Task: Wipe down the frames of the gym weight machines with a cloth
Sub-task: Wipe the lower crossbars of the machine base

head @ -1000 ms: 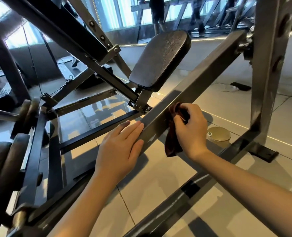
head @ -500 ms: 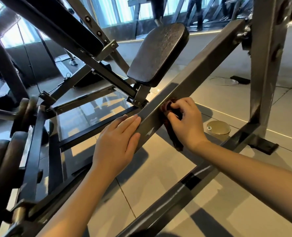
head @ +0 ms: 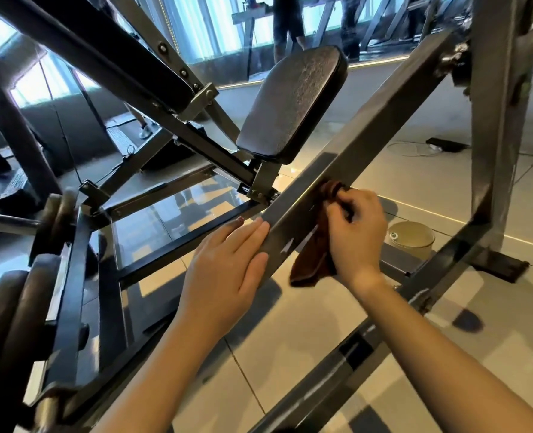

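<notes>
Big slanted frame bar (head: 368,135) cuts across the weight machine, with the black seat pad (head: 293,104) just behind it. Left hand (head: 227,270) lies flat against the bar's lower stretch, fingers straight and pressed together, gripping nothing. Right hand (head: 357,235) is on the bar's other side, fingers curled tight round the dark red cloth (head: 313,257), bunching it against the metal; the loose end hangs below the bar. A small round tin (head: 412,239) sits on the floor beyond that hand.
</notes>
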A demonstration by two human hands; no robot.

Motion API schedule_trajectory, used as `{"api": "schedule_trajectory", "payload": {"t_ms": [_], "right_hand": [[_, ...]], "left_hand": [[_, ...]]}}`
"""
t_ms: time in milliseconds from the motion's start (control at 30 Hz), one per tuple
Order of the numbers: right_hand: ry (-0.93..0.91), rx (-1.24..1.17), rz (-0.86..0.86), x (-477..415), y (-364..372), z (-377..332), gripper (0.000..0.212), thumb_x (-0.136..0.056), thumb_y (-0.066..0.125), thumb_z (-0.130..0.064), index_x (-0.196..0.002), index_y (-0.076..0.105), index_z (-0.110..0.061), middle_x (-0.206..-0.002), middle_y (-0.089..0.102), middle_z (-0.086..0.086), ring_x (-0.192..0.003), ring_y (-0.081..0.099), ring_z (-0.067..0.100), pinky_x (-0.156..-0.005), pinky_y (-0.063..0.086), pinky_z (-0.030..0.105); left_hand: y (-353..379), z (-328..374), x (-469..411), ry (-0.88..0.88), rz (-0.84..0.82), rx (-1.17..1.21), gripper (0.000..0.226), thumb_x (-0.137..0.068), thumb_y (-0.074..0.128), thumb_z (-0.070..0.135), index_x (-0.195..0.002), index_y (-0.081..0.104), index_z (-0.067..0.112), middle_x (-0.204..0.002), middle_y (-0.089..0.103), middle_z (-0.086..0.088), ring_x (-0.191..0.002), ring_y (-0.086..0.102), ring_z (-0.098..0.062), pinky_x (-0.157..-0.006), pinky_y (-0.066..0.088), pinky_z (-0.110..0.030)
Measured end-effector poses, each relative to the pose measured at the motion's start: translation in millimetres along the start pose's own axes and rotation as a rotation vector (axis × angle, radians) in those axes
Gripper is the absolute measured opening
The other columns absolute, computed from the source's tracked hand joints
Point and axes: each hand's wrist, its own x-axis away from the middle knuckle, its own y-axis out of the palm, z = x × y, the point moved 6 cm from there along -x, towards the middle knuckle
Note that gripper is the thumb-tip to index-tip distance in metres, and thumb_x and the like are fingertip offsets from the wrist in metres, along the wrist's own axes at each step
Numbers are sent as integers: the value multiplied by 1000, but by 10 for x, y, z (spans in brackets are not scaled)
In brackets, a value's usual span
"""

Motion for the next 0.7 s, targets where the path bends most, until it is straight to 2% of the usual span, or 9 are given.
{"api": "schedule_trajectory", "payload": {"t_ms": [67, 100, 233, 267, 333, 433, 500, 600, 700], "right_hand": [[56, -52, 95, -26, 3, 3, 8, -92, 61, -9, -96, 62, -16, -100, 52, -6, -91, 52, -7, -85, 48, 14], [64, -56, 82, 91, 50, -4, 11, -92, 61, -8, -96, 61, -18, -100, 50, -9, -93, 52, -9, -85, 48, 12], [-48, 44, -156, 472, 186, -125, 16, -89, 63, -7, -91, 59, -23, -96, 47, -19, -94, 50, -10, -82, 42, 5], [-50, 58, -141, 349, 147, -124, 16, -89, 63, -9, -87, 59, -24, -95, 49, -17, -91, 51, -8, -81, 42, 7], [36, 19, -4, -27, 4, -111, 13, -91, 63, -11, -85, 59, -22, -96, 51, -9, -86, 52, -4, -82, 47, 11], [142, -83, 142, -228, -88, -119, 6, -94, 60, -9, -91, 59, -14, -102, 52, 0, -83, 51, -3, -74, 44, 2], [148, -59, 64, 23, 43, -144, 13, -92, 62, -10, -87, 56, -20, -102, 51, -3, -84, 51, -3, -70, 43, 1], [23, 80, -72, 309, 181, -245, 13, -90, 65, -12, -88, 56, -20, -96, 50, -7, -83, 50, -4, -72, 40, 1], [85, 38, 13, -57, 41, -187, 10, -93, 62, -13, -90, 54, -19, -91, 47, -13, -83, 50, -1, -73, 42, 4]], "left_hand": [[10, -12, 0, 6, -5, 0, 46, -97, 35, 34, -133, 58, 17, -132, 60, 1, -124, 44, -17, -101, 41, -45], [10, -6, 7, 6, -6, 3, 46, -97, 35, 33, -133, 58, 16, -132, 61, 0, -124, 44, -17, -101, 40, -45], [-4, 22, 23, 16, 8, 8, 46, -96, 36, 32, -131, 59, 14, -130, 62, -2, -123, 42, -16, -100, 41, -47], [-7, 25, 21, 21, 13, 13, 46, -96, 36, 32, -131, 59, 13, -130, 62, -2, -123, 42, -16, -101, 39, -46], [-12, 23, 15, 29, 18, 16, 46, -97, 36, 32, -131, 58, 13, -130, 62, -2, -123, 42, -16, -101, 36, -43], [5, 15, 1, 18, 22, 12, 45, -97, 36, 31, -131, 59, 13, -130, 62, -2, -122, 42, -16, -101, 36, -43], [10, 20, 9, 4, 27, 14, 44, -97, 36, 31, -130, 60, 14, -129, 63, -1, -122, 43, -16, -101, 37, -43], [7, 27, 21, 12, 37, -1, 45, -96, 36, 32, -130, 60, 14, -127, 64, -1, -123, 43, -16, -104, 35, -44], [-7, 28, 5, 25, 50, 9, 46, -97, 34, 33, -129, 60, 13, -126, 64, -2, -123, 43, -17, -105, 32, -46]]}}
